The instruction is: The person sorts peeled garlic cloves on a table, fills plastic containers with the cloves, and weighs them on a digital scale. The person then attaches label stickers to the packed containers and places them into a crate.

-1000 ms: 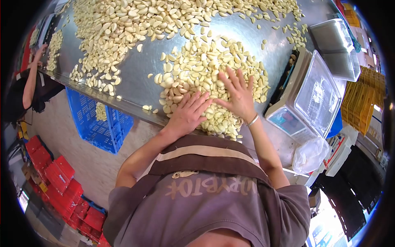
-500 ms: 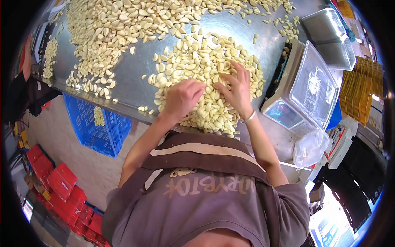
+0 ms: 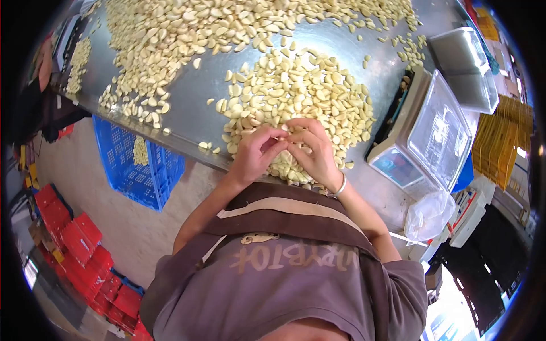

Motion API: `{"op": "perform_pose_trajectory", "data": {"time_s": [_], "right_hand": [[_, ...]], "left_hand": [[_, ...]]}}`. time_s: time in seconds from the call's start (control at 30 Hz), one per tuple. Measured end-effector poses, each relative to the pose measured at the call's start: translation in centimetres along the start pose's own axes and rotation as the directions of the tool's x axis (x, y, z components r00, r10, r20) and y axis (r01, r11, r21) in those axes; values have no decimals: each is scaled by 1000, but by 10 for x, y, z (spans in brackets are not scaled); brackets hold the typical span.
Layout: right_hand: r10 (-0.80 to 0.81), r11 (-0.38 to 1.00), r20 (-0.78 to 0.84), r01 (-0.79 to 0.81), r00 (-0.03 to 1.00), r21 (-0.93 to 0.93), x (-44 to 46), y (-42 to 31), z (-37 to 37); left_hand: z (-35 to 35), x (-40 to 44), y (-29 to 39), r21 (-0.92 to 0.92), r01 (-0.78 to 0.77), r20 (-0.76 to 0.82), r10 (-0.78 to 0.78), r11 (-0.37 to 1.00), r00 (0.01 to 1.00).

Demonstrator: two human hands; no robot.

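Peeled garlic cloves (image 3: 318, 85) lie spread in a loose pile on the metal table (image 3: 190, 108) in front of me. Over the near part of this pile, my left hand (image 3: 254, 154) is closed, thumb and fingers pinched together. My right hand (image 3: 314, 149), with a bracelet at the wrist, meets it with fingers bent and tips pressed inward. The fingertips of both hands come together at one spot. Whatever is between them is too small and covered to make out. Cloves lie beneath and around both hands.
A larger clove heap (image 3: 199, 28) covers the table's far side. To the right stands a scale (image 3: 398, 167) with a clear plastic tray (image 3: 441, 128) on it. A blue crate (image 3: 128, 176) sits below the table edge at left, near red crates (image 3: 79, 236). Yellow crates (image 3: 493, 150) stand far right.
My hands, apart over the pile before, have come together closer to my body, fingertips meeting. My right hand moved left and nearer. The whole view has shifted slightly.
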State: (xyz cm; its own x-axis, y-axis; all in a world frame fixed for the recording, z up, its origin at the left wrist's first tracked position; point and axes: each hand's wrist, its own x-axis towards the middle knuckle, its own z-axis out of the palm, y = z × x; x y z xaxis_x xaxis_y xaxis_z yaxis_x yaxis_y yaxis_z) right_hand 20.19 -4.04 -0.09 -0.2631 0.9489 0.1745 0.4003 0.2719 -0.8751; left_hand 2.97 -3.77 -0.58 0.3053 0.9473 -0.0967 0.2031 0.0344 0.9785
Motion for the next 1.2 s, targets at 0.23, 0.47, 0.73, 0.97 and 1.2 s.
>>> {"op": "perform_pose_trajectory", "data": {"time_s": [0.23, 0.47, 0.73, 0.97, 1.2], "right_hand": [[-91, 958, 197, 140, 976, -250, 18, 5, 2], [-1, 663, 457, 343, 890, -665, 2, 48, 1], [25, 690, 310, 208, 950, -693, 9, 38, -12], [-29, 799, 223, 157, 974, -581, 22, 32, 25], [75, 757, 228, 93, 971, -647, 2, 43, 10]], "left_hand": [[-130, -55, 0, 123, 148, -649, -34, 981, 760], [-335, -161, -107, 585, 712, -788, 65, 389, 612], [-123, -10, -25, 555, 26, -241, 131, 832, 962], [-50, 28, -36, 687, -155, 36, 179, 710, 983], [-45, 25, -38, 691, -98, -19, 154, 716, 988]]}}
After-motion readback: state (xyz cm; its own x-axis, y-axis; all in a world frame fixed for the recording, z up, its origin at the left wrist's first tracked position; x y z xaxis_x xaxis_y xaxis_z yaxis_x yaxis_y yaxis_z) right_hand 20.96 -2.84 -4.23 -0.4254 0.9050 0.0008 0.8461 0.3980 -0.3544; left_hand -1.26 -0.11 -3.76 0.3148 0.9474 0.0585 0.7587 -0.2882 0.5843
